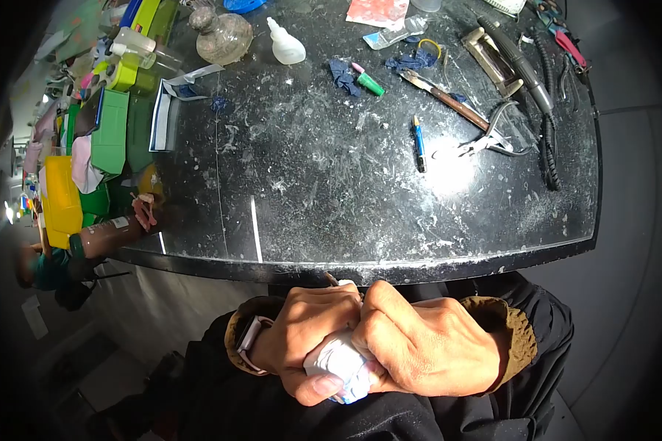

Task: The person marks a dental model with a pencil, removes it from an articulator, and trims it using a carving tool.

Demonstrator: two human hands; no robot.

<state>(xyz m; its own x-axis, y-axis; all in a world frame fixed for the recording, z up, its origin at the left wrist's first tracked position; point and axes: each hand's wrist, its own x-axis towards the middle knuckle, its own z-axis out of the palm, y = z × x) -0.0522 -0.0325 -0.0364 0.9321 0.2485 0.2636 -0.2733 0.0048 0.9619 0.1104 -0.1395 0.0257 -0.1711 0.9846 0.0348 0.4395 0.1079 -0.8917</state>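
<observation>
Low in front of me, over my lap and just off the table's front edge, my two hands meet. My left hand, with a watch on its wrist, is closed round a white lump with bluish patches on its lower side; its thumb presses on the front. My right hand is a fist against the lump's right side, its thumb touching it from below. Whatever lies inside the right fist is hidden. A thin brownish tip and a bit of white show above the knuckles, between the hands.
The black table is smeared with white dust. On it lie a blue pen, pliers, a brown-handled tool, a dark corded handpiece, a white dropper bottle and a glass flask. Colored bins stand left.
</observation>
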